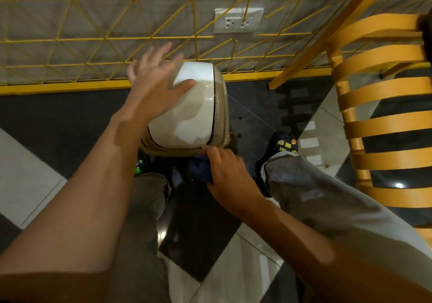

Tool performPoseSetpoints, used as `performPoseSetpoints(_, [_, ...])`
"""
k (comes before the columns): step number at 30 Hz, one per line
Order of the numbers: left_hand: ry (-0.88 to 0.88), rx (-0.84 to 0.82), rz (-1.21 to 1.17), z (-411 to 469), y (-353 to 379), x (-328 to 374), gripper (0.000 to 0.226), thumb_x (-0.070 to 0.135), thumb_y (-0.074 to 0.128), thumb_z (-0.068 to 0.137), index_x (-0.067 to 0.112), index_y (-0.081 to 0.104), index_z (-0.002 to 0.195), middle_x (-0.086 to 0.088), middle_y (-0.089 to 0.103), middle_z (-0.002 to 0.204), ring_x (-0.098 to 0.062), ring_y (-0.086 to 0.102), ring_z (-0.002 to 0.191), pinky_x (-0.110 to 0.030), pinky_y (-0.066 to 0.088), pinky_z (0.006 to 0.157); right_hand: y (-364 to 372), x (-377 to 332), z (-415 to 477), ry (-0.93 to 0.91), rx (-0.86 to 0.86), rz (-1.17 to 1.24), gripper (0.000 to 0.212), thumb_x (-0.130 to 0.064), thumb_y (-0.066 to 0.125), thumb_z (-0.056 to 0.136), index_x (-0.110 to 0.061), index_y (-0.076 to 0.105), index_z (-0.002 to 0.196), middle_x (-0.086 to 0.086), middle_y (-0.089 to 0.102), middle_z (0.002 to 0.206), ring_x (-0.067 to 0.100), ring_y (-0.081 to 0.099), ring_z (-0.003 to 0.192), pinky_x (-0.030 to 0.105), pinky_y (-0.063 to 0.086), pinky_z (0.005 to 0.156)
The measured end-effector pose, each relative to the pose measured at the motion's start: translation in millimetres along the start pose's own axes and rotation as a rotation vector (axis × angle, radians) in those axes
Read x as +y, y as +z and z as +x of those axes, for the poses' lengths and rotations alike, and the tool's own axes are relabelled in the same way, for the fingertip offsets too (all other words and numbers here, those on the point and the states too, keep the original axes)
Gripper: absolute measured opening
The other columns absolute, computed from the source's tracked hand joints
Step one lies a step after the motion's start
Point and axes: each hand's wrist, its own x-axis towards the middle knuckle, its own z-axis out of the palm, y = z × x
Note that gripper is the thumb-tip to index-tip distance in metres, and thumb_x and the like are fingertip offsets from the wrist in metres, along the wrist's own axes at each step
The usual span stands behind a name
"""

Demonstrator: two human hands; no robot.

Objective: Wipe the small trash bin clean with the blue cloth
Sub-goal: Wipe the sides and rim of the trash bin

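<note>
Steadying the small trash bin on the floor.
Blurred left hand lies on its lid, fingers spread; right hand clamps the mostly hidden blue cloth against its near edge.

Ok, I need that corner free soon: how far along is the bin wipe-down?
Midway, probably. The trash bin lid looks glossy and clean, so likely done. In hand: the right hand holds the blue cloth against the bin's near side, just under the lid rim, while the left hand spreads open over the lid. Left: the other sides, mostly hidden here.
</note>
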Motion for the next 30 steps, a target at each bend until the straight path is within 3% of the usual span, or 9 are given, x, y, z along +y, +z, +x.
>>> performPoseSetpoints(2, [0.015, -0.045, -0.032, 0, 1, -7, 0.064, 0.047, 0.055, 0.087, 0.021, 0.036, 0.142, -0.002, 0.028, 0.152, -0.023, 0.022, 0.14, -0.043, 0.012, 0.112, 6, -11, 7, -0.064, 0.05, 0.006, 0.045, -0.009, 0.067, 0.078, -0.009, 0.051, 0.12, 0.01, 0.058, 0.115, 0.027, 0.053, 0.109, 0.042, 0.04, 0.096])
performPoseSetpoints(5, [0.037, -0.056, -0.006, 0, 3, -6, 0.067, 0.046, 0.055, 0.088, 0.018, 0.031, 0.144, -0.003, 0.031, 0.15, -0.022, 0.024, 0.138, -0.04, 0.013, 0.112, 10, -18, 26, -0.107, 0.316, -0.136, 0.038, -0.005, 0.072, 0.066, -0.005, 0.061, 0.102, 0.015, 0.061, 0.1, 0.029, 0.06, 0.089, 0.041, 0.051, 0.078])
performPoseSetpoints(9, [-0.005, -0.069, 0.005, 3, 4, -4, 0.069, 0.049, 0.054, 0.086, 0.023, 0.03, 0.145, 0.002, 0.03, 0.15, -0.022, 0.025, 0.138, -0.039, 0.014, 0.111, 5, -25, 46, -0.037, 0.483, -0.261, 0.025, -0.004, 0.052, 0.068, -0.005, 0.065, 0.089, 0.014, 0.061, 0.088, 0.029, 0.059, 0.077, 0.039, 0.05, 0.068])
performPoseSetpoints(14, [-0.029, -0.077, -0.016, 3, 4, -5, 0.069, 0.051, 0.056, 0.085, 0.026, 0.031, 0.144, 0.004, 0.031, 0.149, -0.023, 0.027, 0.137, -0.039, 0.015, 0.111, 17, -28, 54, 0.033, 0.278, -0.309, 0.026, 0.001, 0.076, 0.061, -0.002, 0.068, 0.085, 0.015, 0.064, 0.09, 0.032, 0.062, 0.082, 0.043, 0.052, 0.076])
performPoseSetpoints(17, [-0.033, -0.073, -0.022, 4, 4, -4, 0.07, 0.051, 0.056, 0.084, 0.027, 0.031, 0.144, 0.004, 0.032, 0.148, -0.023, 0.027, 0.136, -0.039, 0.016, 0.111, 21, -36, 59, 0.025, 0.157, -0.312, 0.031, -0.004, 0.066, 0.077, -0.001, 0.061, 0.108, 0.017, 0.058, 0.116, 0.034, 0.055, 0.105, 0.044, 0.042, 0.092])
performPoseSetpoints(23, [-0.038, -0.065, -0.022, 4, 6, -4, 0.069, 0.051, 0.056, 0.084, 0.028, 0.031, 0.144, 0.005, 0.033, 0.147, -0.023, 0.028, 0.135, -0.038, 0.015, 0.11, 31, -47, 67, -0.088, 0.107, -0.278, 0.03, -0.011, 0.043, 0.093, -0.007, 0.047, 0.122, 0.013, 0.05, 0.123, 0.03, 0.046, 0.113, 0.041, 0.035, 0.096])
performPoseSetpoints(25, [-0.035, -0.066, -0.027, 3, 6, -4, 0.069, 0.051, 0.057, 0.084, 0.028, 0.032, 0.143, 0.005, 0.034, 0.147, -0.022, 0.027, 0.136, -0.038, 0.015, 0.111, 32, -46, 66, -0.118, 0.172, -0.281, 0.03, -0.01, 0.043, 0.09, -0.007, 0.052, 0.118, 0.013, 0.055, 0.118, 0.03, 0.051, 0.107, 0.041, 0.041, 0.09])
performPoseSetpoints(27, [-0.032, -0.066, -0.031, 3, 5, -4, 0.068, 0.051, 0.057, 0.084, 0.027, 0.032, 0.143, 0.004, 0.034, 0.146, -0.022, 0.027, 0.136, -0.038, 0.014, 0.111, 34, -43, 63, -0.141, 0.355, -0.241, 0.032, -0.012, 0.042, 0.084, -0.008, 0.06, 0.11, 0.011, 0.063, 0.106, 0.028, 0.06, 0.095, 0.041, 0.047, 0.08])
performPoseSetpoints(30, [-0.027, -0.066, -0.033, 4, 4, -3, 0.069, 0.05, 0.058, 0.083, 0.026, 0.033, 0.143, 0.003, 0.034, 0.146, -0.023, 0.028, 0.135, -0.037, 0.014, 0.11, 25, -33, 66, -0.099, 0.632, -0.219, 0.033, -0.015, 0.049, 0.082, -0.01, 0.054, 0.114, 0.009, 0.064, 0.101, 0.026, 0.059, 0.092, 0.041, 0.047, 0.076])
